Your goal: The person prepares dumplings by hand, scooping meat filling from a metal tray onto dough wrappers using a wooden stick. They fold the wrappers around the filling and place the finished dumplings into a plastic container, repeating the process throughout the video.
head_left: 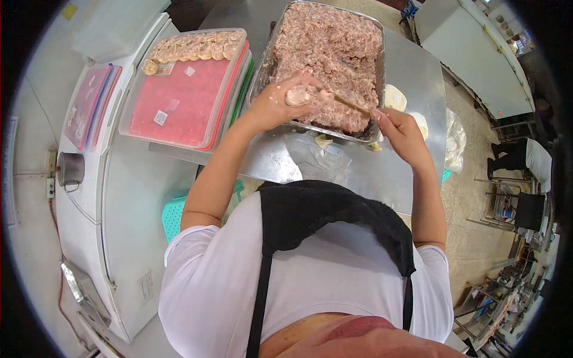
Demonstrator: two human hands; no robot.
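Observation:
Over the near edge of a metal tray (258, 89) heaped with ground meat (328, 48), my left hand (271, 108) cups a meat-filled dumpling (297, 95) with its fingers curled round it. My right hand (404, 134) grips the end of a thin brown stick-like spreader (353, 105). The spreader's other end reaches to the left hand, and its tip is hidden by meat and fingers. Pale round dumpling wrappers (394, 98) lie on the table just right of the tray, near my right hand.
Left of the tray, stacked lidded containers carry a red-bottomed plastic tray (173, 107) with rows of finished dumplings (194, 46) along its far side. A clear plastic bag (319, 156) lies on the steel table (256, 156) near me. A white freezer (140, 209) stands at left.

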